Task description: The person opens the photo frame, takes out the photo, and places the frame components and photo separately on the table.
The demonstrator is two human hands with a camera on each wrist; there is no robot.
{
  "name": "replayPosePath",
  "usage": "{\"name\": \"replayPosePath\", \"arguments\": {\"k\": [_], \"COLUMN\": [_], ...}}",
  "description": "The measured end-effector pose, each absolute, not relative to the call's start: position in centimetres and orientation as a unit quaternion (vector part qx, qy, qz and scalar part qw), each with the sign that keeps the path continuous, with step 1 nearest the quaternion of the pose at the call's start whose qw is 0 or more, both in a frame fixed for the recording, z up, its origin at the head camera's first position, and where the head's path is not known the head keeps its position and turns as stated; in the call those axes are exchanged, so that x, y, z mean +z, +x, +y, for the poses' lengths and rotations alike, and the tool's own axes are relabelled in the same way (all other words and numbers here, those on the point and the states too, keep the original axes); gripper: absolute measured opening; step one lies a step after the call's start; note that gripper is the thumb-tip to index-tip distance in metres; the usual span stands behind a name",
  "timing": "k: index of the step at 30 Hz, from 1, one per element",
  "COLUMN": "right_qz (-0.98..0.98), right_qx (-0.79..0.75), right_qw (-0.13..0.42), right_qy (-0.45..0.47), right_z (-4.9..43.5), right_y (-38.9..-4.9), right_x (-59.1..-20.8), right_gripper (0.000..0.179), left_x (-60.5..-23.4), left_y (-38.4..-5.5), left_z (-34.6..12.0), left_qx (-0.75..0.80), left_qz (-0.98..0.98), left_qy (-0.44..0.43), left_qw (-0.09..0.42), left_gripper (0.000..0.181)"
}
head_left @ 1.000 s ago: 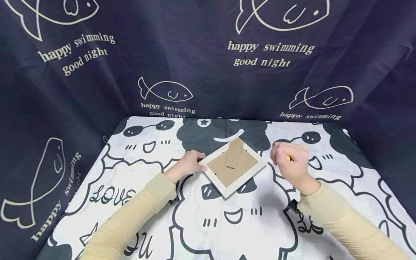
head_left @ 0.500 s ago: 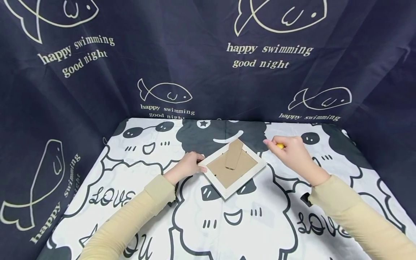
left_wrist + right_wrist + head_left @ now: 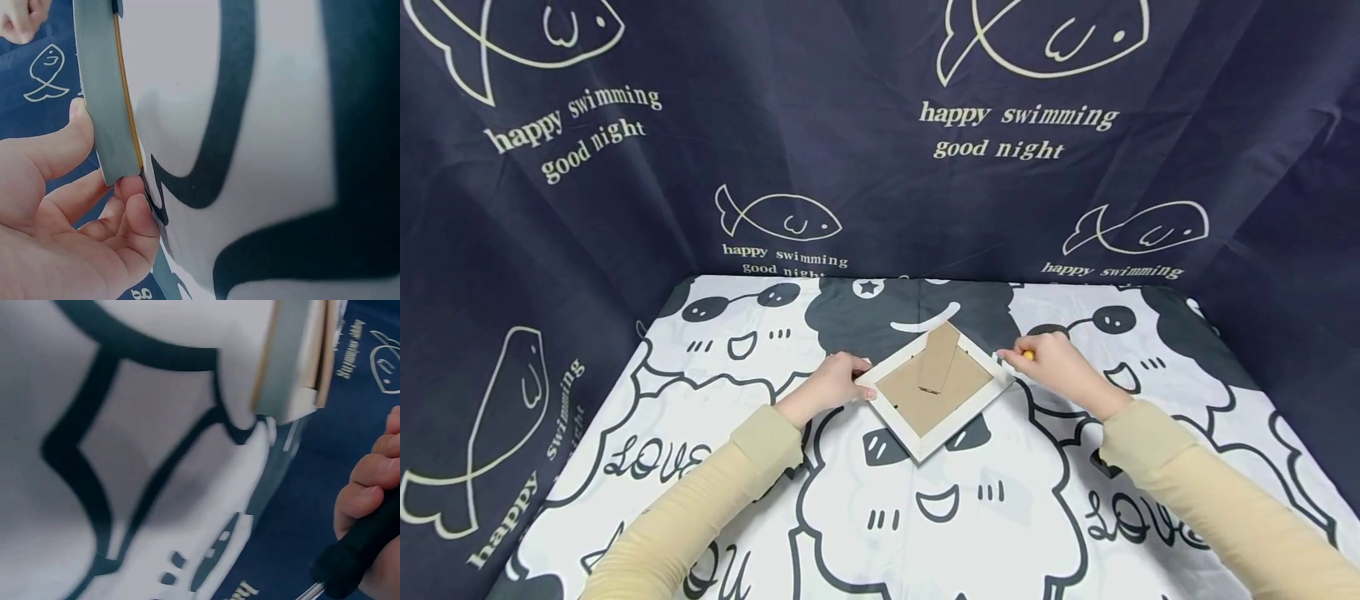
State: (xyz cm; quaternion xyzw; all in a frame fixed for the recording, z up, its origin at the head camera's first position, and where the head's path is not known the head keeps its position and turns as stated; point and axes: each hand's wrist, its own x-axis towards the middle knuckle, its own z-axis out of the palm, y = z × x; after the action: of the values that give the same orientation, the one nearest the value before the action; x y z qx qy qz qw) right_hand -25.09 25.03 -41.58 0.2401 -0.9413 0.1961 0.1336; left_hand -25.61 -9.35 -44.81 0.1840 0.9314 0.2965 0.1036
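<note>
A white picture frame (image 3: 960, 414) lies back side up on the patterned cloth, turned so one corner points toward me. Its brown backing board (image 3: 904, 388) carries a folded stand leg (image 3: 938, 358). My left hand (image 3: 829, 385) pinches the frame's left corner, thumb on top and fingers at the edge below, as the left wrist view shows. My right hand (image 3: 1060, 367) grips what looks like a screwdriver (image 3: 361, 553), with a black handle and metal shaft; a yellow part shows in the head view. That hand is at the frame's right corner. The tool's tip is hidden.
A white cloth (image 3: 1000, 533) with black cartoon sheep covers the table. Dark blue curtains (image 3: 880, 150) with fish outlines and lettering hang behind it and at both sides.
My right hand has moved left with the screwdriver, from beyond the frame's right corner to right beside it. The left hand and the frame have hardly moved.
</note>
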Motion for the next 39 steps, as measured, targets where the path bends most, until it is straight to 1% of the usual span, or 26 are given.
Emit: {"name": "replayPosePath", "arguments": {"k": [6,12,17,29,39], "right_qz": [-0.960,-0.968,-0.970,-0.968,-0.968], "right_qx": [0.185,0.181,0.176,0.196,0.210], "right_qw": [0.087,0.057,0.043,-0.004,-0.029], "right_qy": [0.194,0.166,0.159,0.154,0.137], "right_z": [25.2,25.5,25.6,25.6,25.5], "right_y": [-25.6,-25.9,-26.0,-26.1,-26.2], "right_x": [-42.8,-43.3,-43.8,-44.1,-44.2], "right_gripper": [0.033,0.021,0.014,0.019,0.020], "left_x": [-44.7,-44.5,-44.5,-44.4,-44.3], "left_y": [-25.6,-25.5,-25.6,-25.4,-25.3], "left_z": [-9.4,-9.3,-9.2,-9.4,-9.3], "left_qx": [0.300,0.298,0.297,0.301,0.307], "left_qz": [0.930,0.931,0.930,0.931,0.929], "left_qy": [0.182,0.184,0.187,0.174,0.175], "left_qw": [0.107,0.105,0.107,0.114,0.110], "left_gripper": [0.033,0.031,0.032,0.039,0.037]}}
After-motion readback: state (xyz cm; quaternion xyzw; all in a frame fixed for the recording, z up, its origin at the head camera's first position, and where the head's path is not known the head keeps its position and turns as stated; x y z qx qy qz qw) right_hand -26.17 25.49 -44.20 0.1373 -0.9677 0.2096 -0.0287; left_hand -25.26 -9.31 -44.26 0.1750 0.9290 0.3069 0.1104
